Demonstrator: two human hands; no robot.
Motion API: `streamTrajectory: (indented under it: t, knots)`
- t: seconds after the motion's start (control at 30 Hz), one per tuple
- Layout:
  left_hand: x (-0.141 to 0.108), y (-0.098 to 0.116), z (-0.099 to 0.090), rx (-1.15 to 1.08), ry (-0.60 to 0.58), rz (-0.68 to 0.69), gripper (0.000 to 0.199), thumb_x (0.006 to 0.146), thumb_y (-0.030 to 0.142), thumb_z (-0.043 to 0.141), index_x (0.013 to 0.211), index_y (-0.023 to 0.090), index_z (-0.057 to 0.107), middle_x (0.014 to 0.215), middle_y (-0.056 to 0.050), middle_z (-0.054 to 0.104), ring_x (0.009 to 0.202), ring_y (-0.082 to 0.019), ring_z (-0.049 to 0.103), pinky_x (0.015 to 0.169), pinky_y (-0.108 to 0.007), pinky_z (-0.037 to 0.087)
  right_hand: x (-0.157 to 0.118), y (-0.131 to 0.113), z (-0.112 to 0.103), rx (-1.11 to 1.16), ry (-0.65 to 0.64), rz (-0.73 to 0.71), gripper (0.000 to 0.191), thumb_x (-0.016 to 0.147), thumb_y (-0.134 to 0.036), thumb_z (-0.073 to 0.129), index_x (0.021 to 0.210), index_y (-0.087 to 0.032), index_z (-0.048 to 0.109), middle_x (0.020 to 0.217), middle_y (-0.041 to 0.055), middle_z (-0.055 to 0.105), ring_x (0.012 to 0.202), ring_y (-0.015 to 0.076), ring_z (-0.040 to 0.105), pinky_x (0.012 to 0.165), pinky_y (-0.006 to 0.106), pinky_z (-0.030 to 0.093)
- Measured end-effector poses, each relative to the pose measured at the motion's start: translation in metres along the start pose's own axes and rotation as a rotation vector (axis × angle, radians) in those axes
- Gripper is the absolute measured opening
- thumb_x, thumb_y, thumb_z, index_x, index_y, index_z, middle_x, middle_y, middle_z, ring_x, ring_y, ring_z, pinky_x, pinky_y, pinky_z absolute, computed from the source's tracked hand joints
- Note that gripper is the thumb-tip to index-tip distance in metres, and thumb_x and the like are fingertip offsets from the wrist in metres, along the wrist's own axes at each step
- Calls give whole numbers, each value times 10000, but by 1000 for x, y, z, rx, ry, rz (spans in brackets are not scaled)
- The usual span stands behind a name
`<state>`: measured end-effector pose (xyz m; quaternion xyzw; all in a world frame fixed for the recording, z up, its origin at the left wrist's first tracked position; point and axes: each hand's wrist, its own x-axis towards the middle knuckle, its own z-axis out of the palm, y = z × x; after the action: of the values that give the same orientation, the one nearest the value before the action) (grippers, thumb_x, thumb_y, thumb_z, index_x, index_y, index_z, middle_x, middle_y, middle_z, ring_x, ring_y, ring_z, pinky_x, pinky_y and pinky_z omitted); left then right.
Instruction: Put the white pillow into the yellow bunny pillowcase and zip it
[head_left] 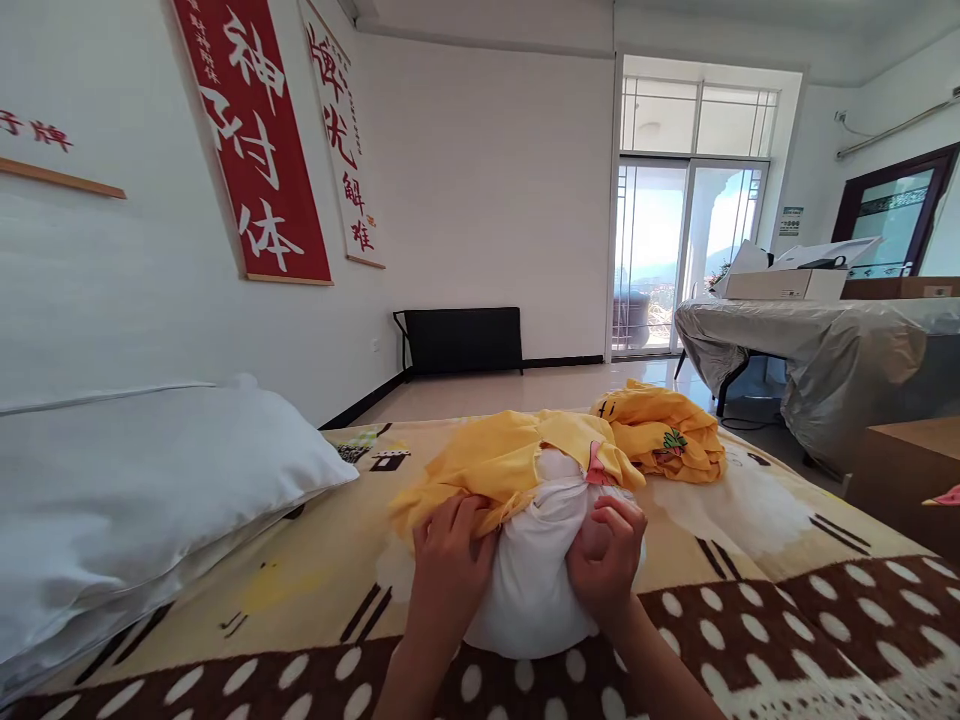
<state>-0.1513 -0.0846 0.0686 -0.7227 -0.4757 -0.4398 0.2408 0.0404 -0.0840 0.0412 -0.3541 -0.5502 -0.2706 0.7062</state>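
A white stuffed bundle (536,590), perhaps a pillow, lies on the patterned bed cover (300,590) in front of me. Yellow cloth (480,450) is bunched over its far end. My left hand (455,545) has its fingers curled onto the edge of the yellow cloth at the bundle's left side. On the right side, my right hand (609,550) is closed on the white fabric. A second crumpled yellow cloth (679,440) with a green print lies behind and to the right. Both sets of fingertips are partly hidden in folds.
A large white pillow (165,490) lies at the left. Beyond the bed stand a black folded panel (463,340) by the wall and, at the right, a plastic-covered table (832,340) with boxes (787,284). A cardboard box (907,490) is at the right edge.
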Motion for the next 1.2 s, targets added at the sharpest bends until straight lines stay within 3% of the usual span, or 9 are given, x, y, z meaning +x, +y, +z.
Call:
streamTrajectory:
  t: [0.13, 0.27, 0.37, 0.5, 0.67, 0.77, 0.97, 1.07, 1.2]
  knots:
    - [-3, -10, 1, 22, 92, -77, 160, 798, 167, 468, 892, 184, 597, 853, -64, 629, 853, -230, 576, 786, -354, 430, 4, -42, -8, 118, -287, -94, 316, 800, -68, 409, 1068, -167, 543, 993, 90, 618, 970, 217, 558, 842, 390, 436]
    - [-9, -16, -2, -80, 256, -50, 130, 812, 127, 469, 817, 197, 579, 761, -36, 588, 739, -179, 547, 691, -290, 445, 0, -74, -10, 36, -596, -32, 382, 866, -330, 507, 1206, -156, 520, 1183, 117, 604, 1159, 268, 499, 1001, 441, 334]
    - [-13, -10, -4, -200, 334, -51, 143, 800, 84, 452, 737, 204, 500, 696, -9, 520, 662, -148, 512, 616, -250, 439, -6, -77, -7, 12, -800, -5, 408, 868, -456, 524, 1199, -217, 540, 1233, 79, 593, 1210, 261, 469, 1058, 443, 262]
    - [-10, 11, -11, -214, 321, 70, 156, 773, 68, 438, 756, 217, 483, 682, -6, 517, 642, -146, 494, 607, -253, 431, -2, -60, -6, 65, -960, 36, 329, 868, -324, 518, 1187, -249, 553, 1244, 55, 596, 1228, 214, 457, 1087, 408, 222]
    - [-10, 45, -9, -127, 226, 421, 171, 760, 68, 438, 770, 218, 520, 611, -27, 553, 591, -169, 499, 581, -295, 389, 6, -28, -6, -78, -900, -2, 578, 836, -308, 500, 1399, -215, 410, 1405, 125, 468, 1345, 294, 321, 1096, 497, 148]
    - [-16, 49, 3, -18, 232, 409, 207, 750, 38, 453, 791, 224, 535, 596, -5, 558, 585, -155, 511, 616, -293, 402, 8, -11, -5, -176, -821, 2, 659, 825, -317, 477, 1442, -132, 337, 1428, 182, 424, 1368, 324, 279, 1085, 515, 157]
    - [-15, -1, 25, 288, 477, 85, 243, 733, 153, 588, 973, 166, 557, 776, -88, 624, 754, -227, 560, 748, -389, 401, 13, 4, -3, -242, -604, 152, 755, 816, -312, 430, 1483, -86, 157, 1461, 216, 355, 1395, 306, 242, 1092, 509, 175]
    - [-15, -20, 33, 207, 329, -206, 249, 729, 226, 566, 966, 155, 542, 781, -96, 628, 740, -244, 585, 692, -372, 434, 16, 3, -2, -201, -539, 166, 792, 812, -301, 424, 1497, -122, 68, 1480, 198, 321, 1406, 310, 209, 1096, 531, 167]
    - [-11, -5, 27, -143, 125, -430, 247, 736, 201, 506, 976, 200, 566, 833, -42, 670, 738, -207, 633, 635, -308, 472, 19, 1, -11, -181, -462, 257, 768, 839, -270, 371, 1500, -165, -6, 1479, 174, 313, 1412, 307, 177, 1103, 560, 145]
